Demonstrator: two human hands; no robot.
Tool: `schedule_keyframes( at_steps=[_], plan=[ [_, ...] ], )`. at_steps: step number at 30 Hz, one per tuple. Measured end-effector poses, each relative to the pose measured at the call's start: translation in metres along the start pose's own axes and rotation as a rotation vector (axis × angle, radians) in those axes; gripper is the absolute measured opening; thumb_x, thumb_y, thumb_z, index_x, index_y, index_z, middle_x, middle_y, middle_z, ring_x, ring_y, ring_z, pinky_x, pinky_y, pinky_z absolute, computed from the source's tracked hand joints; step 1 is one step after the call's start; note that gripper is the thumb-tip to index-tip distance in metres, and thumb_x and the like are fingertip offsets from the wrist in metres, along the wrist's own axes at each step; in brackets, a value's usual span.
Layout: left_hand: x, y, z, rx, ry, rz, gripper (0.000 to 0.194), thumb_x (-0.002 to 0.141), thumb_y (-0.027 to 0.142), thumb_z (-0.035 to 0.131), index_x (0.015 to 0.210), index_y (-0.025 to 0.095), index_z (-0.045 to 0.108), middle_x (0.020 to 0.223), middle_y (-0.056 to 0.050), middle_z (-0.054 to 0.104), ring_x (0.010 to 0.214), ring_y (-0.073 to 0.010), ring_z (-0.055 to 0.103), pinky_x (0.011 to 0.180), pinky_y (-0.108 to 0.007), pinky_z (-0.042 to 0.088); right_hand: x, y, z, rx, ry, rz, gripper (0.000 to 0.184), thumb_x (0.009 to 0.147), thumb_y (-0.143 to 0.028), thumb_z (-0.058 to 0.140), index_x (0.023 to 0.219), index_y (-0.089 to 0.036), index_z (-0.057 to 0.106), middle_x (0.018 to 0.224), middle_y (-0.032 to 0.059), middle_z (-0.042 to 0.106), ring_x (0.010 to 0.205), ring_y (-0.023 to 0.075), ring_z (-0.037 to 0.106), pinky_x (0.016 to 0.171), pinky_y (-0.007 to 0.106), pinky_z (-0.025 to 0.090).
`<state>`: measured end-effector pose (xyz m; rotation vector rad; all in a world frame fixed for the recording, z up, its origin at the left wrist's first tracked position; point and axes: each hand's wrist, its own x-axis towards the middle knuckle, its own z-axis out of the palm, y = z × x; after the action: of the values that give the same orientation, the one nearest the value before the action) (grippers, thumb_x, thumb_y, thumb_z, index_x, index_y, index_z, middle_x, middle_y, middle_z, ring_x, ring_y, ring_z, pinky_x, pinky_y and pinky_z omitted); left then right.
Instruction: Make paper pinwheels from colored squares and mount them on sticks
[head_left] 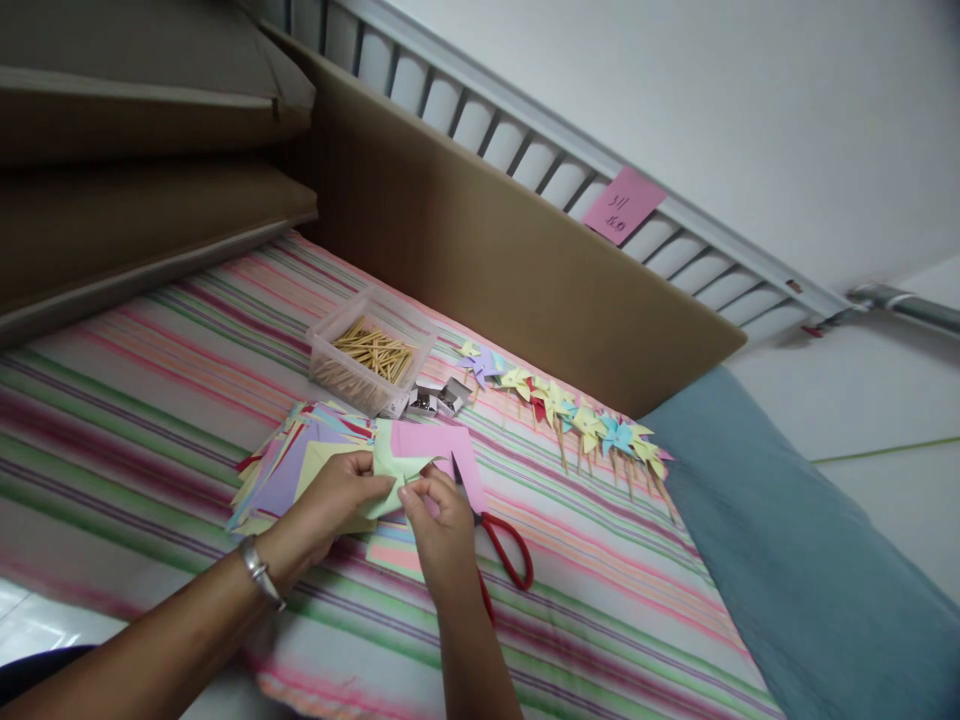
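Between my two hands is a light green paper square (388, 462) with a corner curling inward. My left hand (341, 500) pinches its left side, and a silver bracelet (261, 572) circles that wrist. The fingers of my right hand (442, 515) are closed on the paper's right part, at the curled corner. Under the hands lie a pink paper sheet (442, 445) and a stack of coloured paper squares (281, 470). Scissors with red handles (517, 550) rest just right of my right hand, partly hidden by it.
Behind the paper stand a clear plastic box (326, 365) of wooden sticks and small open boxes (442, 398) of tiny metal parts. A row of paper pinwheels (559, 400) on sticks lies along a cardboard panel (510, 240). Striped cloth (637, 640) covers the surface.
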<state>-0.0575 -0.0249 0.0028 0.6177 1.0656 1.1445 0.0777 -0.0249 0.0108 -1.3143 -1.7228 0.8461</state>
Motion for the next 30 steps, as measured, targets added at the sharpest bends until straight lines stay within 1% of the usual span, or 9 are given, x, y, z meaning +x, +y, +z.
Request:
schedule_keyframes(
  at_steps=[5, 11, 18, 22, 26, 28, 30],
  plan=[
    [0.0002, -0.0029, -0.0010, -0.029, -0.010, -0.025, 0.023, 0.057, 0.017, 0.070, 0.079, 0.011, 0.074, 0.062, -0.002, 0.068, 0.054, -0.0131, 0.055, 0.053, -0.023, 0.039, -0.0006, -0.0016, 0.0004, -0.032, 0.037, 0.018, 0.018, 0.074, -0.026, 0.060, 0.057, -0.022, 0.059, 0.072, 0.0011, 0.058, 0.083, 0.0199, 0.055, 0.075, 0.028, 0.042],
    [0.0007, -0.0058, -0.0033, -0.047, -0.068, -0.028, 0.024, 0.059, 0.019, 0.070, 0.081, 0.010, 0.074, 0.062, -0.003, 0.068, 0.055, -0.0132, 0.056, 0.055, -0.023, 0.039, 0.0008, -0.0003, 0.0013, -0.057, 0.035, 0.046, 0.022, 0.074, -0.025, 0.060, 0.054, -0.021, 0.052, 0.070, 0.0008, 0.055, 0.082, 0.0203, 0.055, 0.077, 0.029, 0.040],
    [0.0008, -0.0069, -0.0033, -0.039, -0.077, -0.064, 0.015, 0.059, 0.023, 0.071, 0.069, 0.012, 0.071, 0.059, -0.002, 0.066, 0.055, -0.0135, 0.056, 0.056, -0.024, 0.040, 0.0020, 0.0003, 0.0012, -0.085, 0.055, 0.057, 0.022, 0.071, -0.022, 0.060, 0.052, -0.021, 0.050, 0.065, -0.0011, 0.053, 0.072, 0.0174, 0.054, 0.072, 0.028, 0.041],
    [-0.0013, -0.0051, -0.0017, -0.034, -0.057, -0.086, 0.015, 0.058, 0.024, 0.072, 0.068, 0.012, 0.070, 0.061, -0.002, 0.066, 0.054, -0.0129, 0.055, 0.055, -0.023, 0.039, 0.0017, -0.0012, 0.0022, -0.135, 0.063, 0.072, 0.021, 0.071, -0.021, 0.058, 0.051, -0.021, 0.050, 0.069, 0.0008, 0.057, 0.076, 0.0188, 0.055, 0.076, 0.030, 0.042],
    [-0.0024, -0.0036, 0.0007, -0.038, -0.017, -0.106, 0.017, 0.054, 0.025, 0.074, 0.063, 0.012, 0.069, 0.057, -0.002, 0.065, 0.052, -0.0137, 0.056, 0.055, -0.025, 0.040, 0.0014, 0.0004, 0.0039, -0.176, 0.090, 0.039, 0.018, 0.069, -0.021, 0.059, 0.052, -0.021, 0.053, 0.072, 0.0023, 0.060, 0.079, 0.0197, 0.055, 0.078, 0.032, 0.042],
    [-0.0018, -0.0032, 0.0011, -0.050, -0.006, -0.106, 0.017, 0.053, 0.024, 0.074, 0.063, 0.012, 0.069, 0.055, -0.001, 0.064, 0.049, -0.0126, 0.054, 0.053, -0.024, 0.040, 0.0010, 0.0005, 0.0027, -0.150, 0.070, 0.040, 0.017, 0.070, -0.022, 0.060, 0.053, -0.021, 0.055, 0.071, 0.0019, 0.059, 0.077, 0.0192, 0.055, 0.077, 0.031, 0.042],
    [-0.0008, -0.0023, 0.0008, -0.056, 0.015, -0.109, 0.017, 0.052, 0.022, 0.074, 0.066, 0.012, 0.069, 0.054, -0.001, 0.064, 0.047, -0.0116, 0.053, 0.050, -0.023, 0.038, 0.0007, 0.0000, -0.0006, -0.052, 0.041, 0.086, 0.015, 0.072, -0.024, 0.060, 0.057, -0.020, 0.057, 0.073, 0.0018, 0.060, 0.077, 0.0187, 0.056, 0.073, 0.029, 0.043]
  ],
)
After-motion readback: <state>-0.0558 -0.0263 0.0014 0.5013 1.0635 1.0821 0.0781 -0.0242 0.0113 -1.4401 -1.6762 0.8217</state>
